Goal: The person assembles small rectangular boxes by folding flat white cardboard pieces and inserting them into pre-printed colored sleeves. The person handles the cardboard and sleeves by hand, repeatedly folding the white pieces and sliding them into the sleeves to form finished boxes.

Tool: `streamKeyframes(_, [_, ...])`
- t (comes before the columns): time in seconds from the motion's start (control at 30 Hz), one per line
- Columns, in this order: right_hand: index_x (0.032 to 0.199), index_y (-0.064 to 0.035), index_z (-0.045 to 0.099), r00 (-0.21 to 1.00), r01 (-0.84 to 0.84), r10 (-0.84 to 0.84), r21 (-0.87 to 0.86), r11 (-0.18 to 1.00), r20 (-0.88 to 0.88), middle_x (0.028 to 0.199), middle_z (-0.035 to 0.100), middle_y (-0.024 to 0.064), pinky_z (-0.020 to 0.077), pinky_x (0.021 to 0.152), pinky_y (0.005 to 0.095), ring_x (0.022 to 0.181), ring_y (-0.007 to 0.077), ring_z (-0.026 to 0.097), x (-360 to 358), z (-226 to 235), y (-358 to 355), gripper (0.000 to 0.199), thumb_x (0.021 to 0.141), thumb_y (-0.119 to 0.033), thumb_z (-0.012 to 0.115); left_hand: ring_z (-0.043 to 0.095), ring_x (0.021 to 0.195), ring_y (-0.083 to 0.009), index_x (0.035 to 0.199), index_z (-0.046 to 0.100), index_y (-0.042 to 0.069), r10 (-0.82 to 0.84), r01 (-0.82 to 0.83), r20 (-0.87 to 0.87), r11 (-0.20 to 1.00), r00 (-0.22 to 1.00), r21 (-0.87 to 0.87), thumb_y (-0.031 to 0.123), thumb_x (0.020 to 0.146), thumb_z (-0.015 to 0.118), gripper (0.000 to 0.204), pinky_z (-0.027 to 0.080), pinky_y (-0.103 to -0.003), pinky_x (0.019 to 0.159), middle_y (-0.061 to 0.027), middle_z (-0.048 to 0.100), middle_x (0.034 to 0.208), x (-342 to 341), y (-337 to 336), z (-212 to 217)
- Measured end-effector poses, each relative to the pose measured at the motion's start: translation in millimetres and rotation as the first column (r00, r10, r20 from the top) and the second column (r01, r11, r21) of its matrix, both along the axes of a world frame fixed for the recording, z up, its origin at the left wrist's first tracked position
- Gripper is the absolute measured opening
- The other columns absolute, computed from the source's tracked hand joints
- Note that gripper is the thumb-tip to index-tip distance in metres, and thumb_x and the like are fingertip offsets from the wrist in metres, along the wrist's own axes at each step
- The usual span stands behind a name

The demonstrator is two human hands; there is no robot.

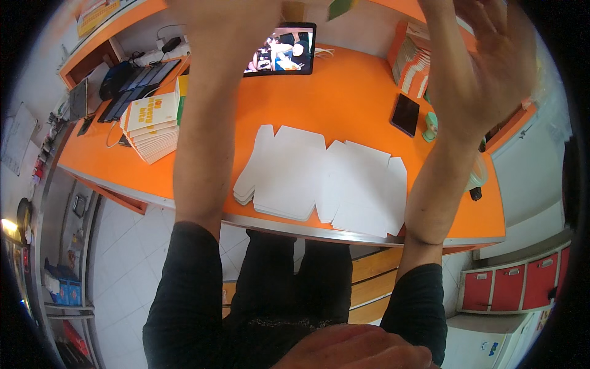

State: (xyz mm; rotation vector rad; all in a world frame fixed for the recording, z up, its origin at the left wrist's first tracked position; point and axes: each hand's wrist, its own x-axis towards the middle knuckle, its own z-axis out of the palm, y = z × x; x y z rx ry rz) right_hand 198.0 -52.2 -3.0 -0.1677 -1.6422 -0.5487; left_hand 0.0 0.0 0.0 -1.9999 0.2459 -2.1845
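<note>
Both arms reach up, away from the white flat carton blanks (289,172) that lie in a stack on the orange desk (270,111). My left hand (221,18) is at the upper edge, blurred, with its fingers out of the picture. At the upper right, my right hand (491,67) is raised with fingers apart and nothing visible in it. Below it lie a black phone (405,114) and a small green object (430,126). A third hand (362,350) shows at the lower edge; whose it is, I cannot tell.
A lit tablet (295,55) stands at the back of the desk. Fanned printed cartons (152,126) lie at the left, beside dark devices and cables. More folded orange and white cartons (413,64) stand at the back right. Red drawers (508,287) are at the lower right.
</note>
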Motion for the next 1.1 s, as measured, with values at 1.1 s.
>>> streamKeyframes(1.1, [0.086, 0.0030, 0.074, 0.898, 0.418, -0.435, 0.455, 0.786, -0.073, 0.098, 0.076, 0.0129, 0.0572, 0.067, 0.0252, 0.078, 0.0199, 0.074, -8.8, -9.3, 14.0, 0.015, 0.075, -0.001, 0.084, 0.076, 0.091, -0.0211, 0.121, 0.071, -0.004, -0.370, 0.130, -0.245, 0.746, 0.896, -0.653, 0.020, 0.098, 0.072, 0.033, 0.063, -0.030, 0.077, -0.0189, 0.075, 0.107, 9.1, -26.8, -8.1])
